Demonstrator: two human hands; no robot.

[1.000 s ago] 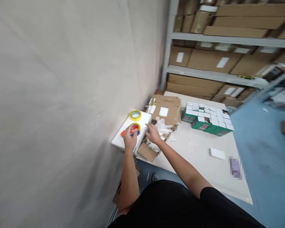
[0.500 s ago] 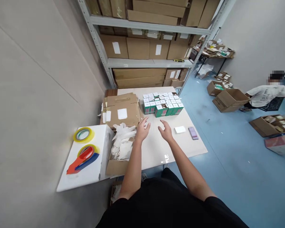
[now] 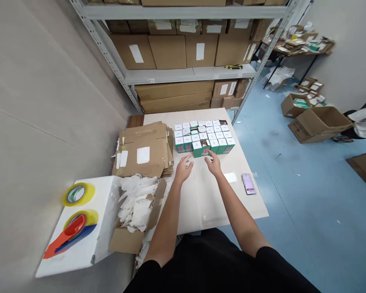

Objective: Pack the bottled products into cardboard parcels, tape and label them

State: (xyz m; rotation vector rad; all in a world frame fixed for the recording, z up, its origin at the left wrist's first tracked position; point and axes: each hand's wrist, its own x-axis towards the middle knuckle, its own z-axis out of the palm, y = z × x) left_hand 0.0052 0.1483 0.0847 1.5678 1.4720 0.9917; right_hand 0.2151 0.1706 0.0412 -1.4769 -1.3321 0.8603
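Note:
Both my hands reach out over a white table (image 3: 201, 195) toward a block of several small green-and-white boxes (image 3: 203, 136). My left hand (image 3: 184, 167) is open with fingers spread, just short of the front row of boxes. My right hand (image 3: 213, 162) is open too, its fingertips close to the front middle boxes. Neither hand holds anything.
A stack of flattened cardboard (image 3: 144, 148) lies left of the boxes. An open carton of white paper scraps (image 3: 137, 207), a white box (image 3: 79, 232) with a yellow tape roll (image 3: 78, 194) and a red tape dispenser (image 3: 70, 232) stand at left. A white card (image 3: 231, 177), shelving with cartons (image 3: 177, 53).
My hands left the tape dispenser on the white box, swung right over the table, then moved forward toward the green boxes. My view turned from the wall to the table.

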